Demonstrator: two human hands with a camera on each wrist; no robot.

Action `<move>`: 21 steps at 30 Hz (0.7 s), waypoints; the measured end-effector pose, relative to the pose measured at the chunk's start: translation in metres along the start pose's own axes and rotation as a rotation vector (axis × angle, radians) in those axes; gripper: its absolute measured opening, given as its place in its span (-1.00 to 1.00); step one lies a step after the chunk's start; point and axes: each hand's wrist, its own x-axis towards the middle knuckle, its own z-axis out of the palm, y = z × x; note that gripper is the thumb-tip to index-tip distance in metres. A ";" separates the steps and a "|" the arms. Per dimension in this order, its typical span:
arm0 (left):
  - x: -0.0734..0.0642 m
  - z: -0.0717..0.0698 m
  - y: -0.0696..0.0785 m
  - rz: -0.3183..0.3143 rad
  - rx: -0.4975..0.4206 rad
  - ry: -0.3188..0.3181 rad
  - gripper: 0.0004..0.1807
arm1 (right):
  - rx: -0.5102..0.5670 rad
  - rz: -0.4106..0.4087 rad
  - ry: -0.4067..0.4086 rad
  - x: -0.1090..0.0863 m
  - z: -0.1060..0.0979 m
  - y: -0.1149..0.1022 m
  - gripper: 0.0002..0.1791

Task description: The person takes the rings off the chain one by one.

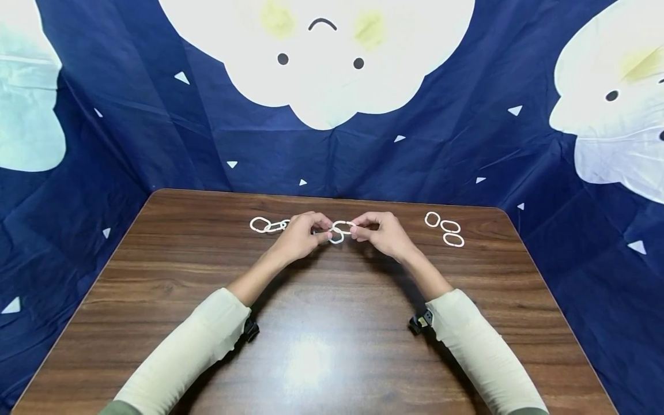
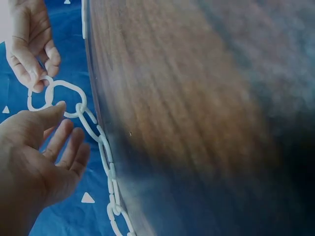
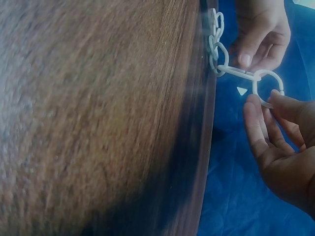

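Note:
My right hand (image 1: 384, 231) pinches the right end of a white plastic chain link (image 3: 281, 82) between thumb and fingers. That link passes through the end link of a white chain (image 2: 110, 169), and a small gap shows in its side in the right wrist view. With thumb and forefinger my left hand (image 1: 305, 233) pinches the chain's end link (image 2: 74, 86), close to where the two links join. More of the chain trails leftward along the table; its far link (image 1: 251, 224) shows beyond the left hand, which hides part of it.
Three loose white links lie at the right: an upper one (image 1: 433, 212), a middle one (image 1: 450, 231) and a lower one (image 1: 453, 246). Beneath is a brown wooden table (image 1: 332, 305), its far edge just beyond the hands. Blue cloud-printed cloth (image 1: 363, 167) hangs behind.

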 end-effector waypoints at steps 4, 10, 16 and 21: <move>0.009 0.007 -0.020 -0.011 0.012 -0.002 -0.82 | 0.003 -0.003 -0.005 0.001 0.000 0.000 -0.71; 0.018 0.014 -0.038 -0.008 0.008 -0.017 -0.83 | 0.010 -0.015 -0.002 0.001 -0.001 0.000 -0.73; 0.010 0.007 -0.021 -0.012 0.013 -0.006 -0.89 | 0.012 -0.011 0.005 0.001 -0.001 0.001 -0.75; 0.006 0.004 -0.010 -0.040 0.018 -0.037 -0.85 | 0.021 -0.017 0.003 0.001 0.000 0.001 -0.74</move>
